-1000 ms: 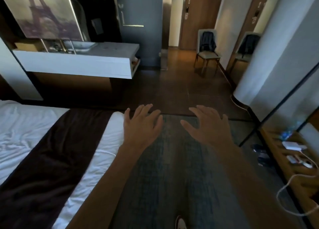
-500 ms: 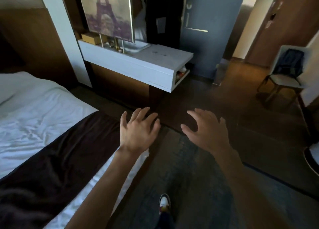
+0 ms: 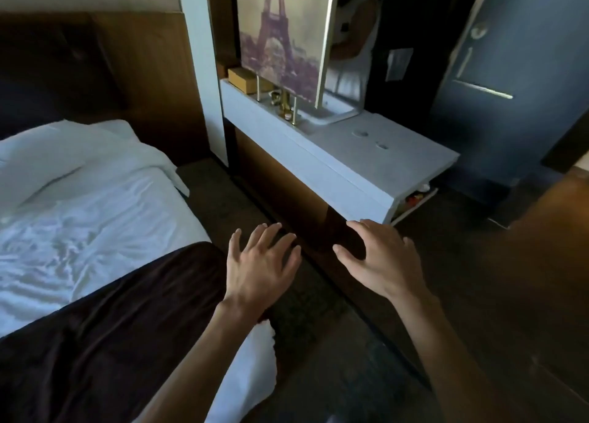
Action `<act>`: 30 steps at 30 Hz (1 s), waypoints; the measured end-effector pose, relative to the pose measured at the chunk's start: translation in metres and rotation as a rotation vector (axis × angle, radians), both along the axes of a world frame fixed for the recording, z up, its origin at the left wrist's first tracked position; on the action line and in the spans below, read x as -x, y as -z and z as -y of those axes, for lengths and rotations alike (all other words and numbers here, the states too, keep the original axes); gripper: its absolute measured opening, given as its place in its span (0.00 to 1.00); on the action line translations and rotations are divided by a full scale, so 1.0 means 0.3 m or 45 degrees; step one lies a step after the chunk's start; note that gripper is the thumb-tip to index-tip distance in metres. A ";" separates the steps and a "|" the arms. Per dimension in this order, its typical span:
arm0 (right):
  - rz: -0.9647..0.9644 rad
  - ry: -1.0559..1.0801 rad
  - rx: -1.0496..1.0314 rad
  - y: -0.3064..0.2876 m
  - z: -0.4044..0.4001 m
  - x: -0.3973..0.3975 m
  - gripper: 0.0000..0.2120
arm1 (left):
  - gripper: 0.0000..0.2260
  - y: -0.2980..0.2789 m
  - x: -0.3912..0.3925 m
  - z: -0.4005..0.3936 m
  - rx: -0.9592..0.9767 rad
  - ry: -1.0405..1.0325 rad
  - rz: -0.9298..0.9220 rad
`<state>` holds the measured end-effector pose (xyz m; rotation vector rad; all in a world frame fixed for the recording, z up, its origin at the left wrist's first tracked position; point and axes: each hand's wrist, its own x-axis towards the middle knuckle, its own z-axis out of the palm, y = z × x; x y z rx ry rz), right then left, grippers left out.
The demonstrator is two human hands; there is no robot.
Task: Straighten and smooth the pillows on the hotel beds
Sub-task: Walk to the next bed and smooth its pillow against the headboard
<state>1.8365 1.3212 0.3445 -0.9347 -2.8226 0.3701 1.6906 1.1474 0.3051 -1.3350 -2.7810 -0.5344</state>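
A white pillow [image 3: 63, 154] lies rumpled at the head of the bed [image 3: 95, 231], at the left, against a dark wooden headboard [image 3: 95, 65]. A dark brown runner [image 3: 105, 336] crosses the foot of the bed. My left hand [image 3: 258, 269] hovers over the bed's near right corner, fingers spread, holding nothing. My right hand [image 3: 382, 260] floats beside it over the floor, fingers apart and empty. Both hands are well short of the pillow.
A white vanity counter [image 3: 344, 167] with a sink and brass tap juts out to the right of the bed. An Eiffel Tower panel [image 3: 283, 33] stands on it. A narrow carpeted aisle [image 3: 223, 205] runs between bed and counter. A dark blue door [image 3: 510, 71] stands at the back right.
The view has swung left, from the hallway and chairs to the bed's head and the pillow. Both hands have stayed spread in front of me.
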 end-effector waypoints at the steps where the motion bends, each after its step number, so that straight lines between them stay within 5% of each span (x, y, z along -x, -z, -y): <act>1: -0.009 -0.038 -0.004 0.005 -0.076 0.070 0.32 | 0.25 0.012 0.055 -0.058 -0.012 -0.046 -0.006; 13: 0.109 -0.612 0.058 0.020 -0.778 0.970 0.31 | 0.30 0.034 0.671 -0.538 0.003 -0.689 0.059; 30: 0.086 -1.230 0.000 0.091 -0.804 2.567 0.37 | 0.24 0.152 1.850 -0.600 -0.083 -1.355 -0.035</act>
